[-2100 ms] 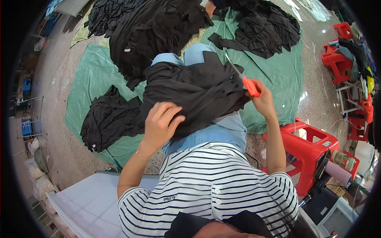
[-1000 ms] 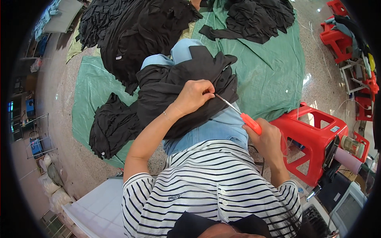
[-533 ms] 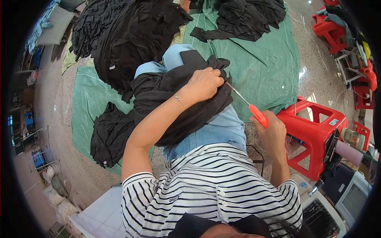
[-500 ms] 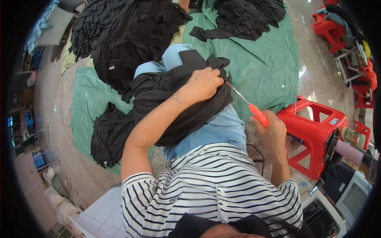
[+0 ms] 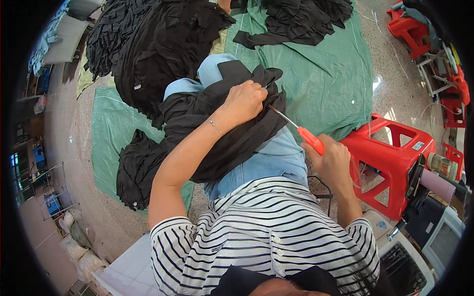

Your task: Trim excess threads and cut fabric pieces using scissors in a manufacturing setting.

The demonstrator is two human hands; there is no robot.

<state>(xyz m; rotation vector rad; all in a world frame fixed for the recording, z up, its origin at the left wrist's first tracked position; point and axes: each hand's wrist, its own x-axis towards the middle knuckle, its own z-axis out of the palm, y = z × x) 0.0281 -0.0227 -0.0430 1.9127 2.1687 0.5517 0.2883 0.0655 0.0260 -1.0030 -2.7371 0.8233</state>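
Workroom seen from above: a speckled floor bears green sheeting, and I count three heaps of black cloth lying on it. The large heap is at the upper left, a second heap at the upper right, and a small heap at the lower left. One red stool stands just beside the right forearm; I make out at least two more at the right margin, a far stool and another, partly seen stool. One pink roll lies near the closest stool.

Centre: one black garment is bunched across the lap, over two light-blue trouser legs. From my remote station I see two bare hands. The left hand, with one thin bracelet at its wrist, rests on the garment with bent fingers; their tips are hidden, so I cannot tell whether they pinch a fold. The right hand is wrapped round the handle of one red-handled tool. The tool's single slender metal shaft slants up and leftward, its tip over the garment, just beside the left hand; contact with the cloth I cannot tell.
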